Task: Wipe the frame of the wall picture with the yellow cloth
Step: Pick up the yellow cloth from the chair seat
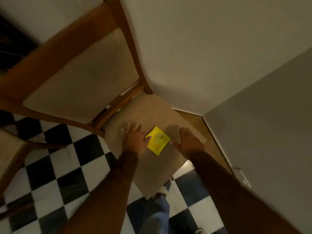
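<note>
- The yellow cloth [158, 140], folded into a flat square, lies on the padded seat [152, 115] of a wooden chair pushed into the wall corner, likely parked there within reach.
- The left hand [135, 138] lies at the cloth's 9 o'clock, fingers spread and the thumb touching its edge; this grip pinches nothing.
- The right hand [188, 142] hovers at the cloth's 3 o'clock, palm down, fingers loosely extended and holding nothing.
- Both hands bracket the cloth, so I judge a pickup is in hand.
- No wall picture or frame is in view, and wiping is not yet begun.
- Motion blur softens the fingertips.
</note>
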`<state>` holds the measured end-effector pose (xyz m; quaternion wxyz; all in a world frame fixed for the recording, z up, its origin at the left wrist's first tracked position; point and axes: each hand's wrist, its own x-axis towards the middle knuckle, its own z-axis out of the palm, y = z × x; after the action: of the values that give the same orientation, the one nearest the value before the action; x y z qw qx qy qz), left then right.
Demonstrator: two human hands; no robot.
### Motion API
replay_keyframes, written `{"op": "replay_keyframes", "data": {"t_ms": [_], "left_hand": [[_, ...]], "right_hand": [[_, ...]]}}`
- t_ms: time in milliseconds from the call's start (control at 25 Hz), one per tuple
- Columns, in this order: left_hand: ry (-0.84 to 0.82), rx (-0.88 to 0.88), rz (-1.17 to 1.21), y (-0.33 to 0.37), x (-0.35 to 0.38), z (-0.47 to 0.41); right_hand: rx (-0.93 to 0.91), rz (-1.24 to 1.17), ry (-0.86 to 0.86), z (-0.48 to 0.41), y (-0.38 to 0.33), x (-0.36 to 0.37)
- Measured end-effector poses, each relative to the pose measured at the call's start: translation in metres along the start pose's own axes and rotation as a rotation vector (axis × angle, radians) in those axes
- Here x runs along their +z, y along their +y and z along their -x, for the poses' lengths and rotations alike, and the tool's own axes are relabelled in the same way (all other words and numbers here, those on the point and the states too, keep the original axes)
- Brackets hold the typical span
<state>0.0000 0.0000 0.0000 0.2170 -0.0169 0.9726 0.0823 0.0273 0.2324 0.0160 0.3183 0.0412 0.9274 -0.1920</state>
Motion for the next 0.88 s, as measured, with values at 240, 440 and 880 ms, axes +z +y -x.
{"op": "replay_keyframes", "data": {"t_ms": [240,440,880], "left_hand": [[-0.151,-0.095,0.267,0.001,0.081,-0.028],[-0.076,-0.137,0.416,-0.002,0.09,-0.046],[-0.314,-0.163,1.262,0.042,-0.038,0.02]], "right_hand": [[0.072,-0.262,-0.159,-0.057,-0.015,0.081],[0.191,-0.422,0.058,-0.078,-0.02,0.094],[0.249,-0.775,0.155,0.014,-0.02,-0.054]]}}
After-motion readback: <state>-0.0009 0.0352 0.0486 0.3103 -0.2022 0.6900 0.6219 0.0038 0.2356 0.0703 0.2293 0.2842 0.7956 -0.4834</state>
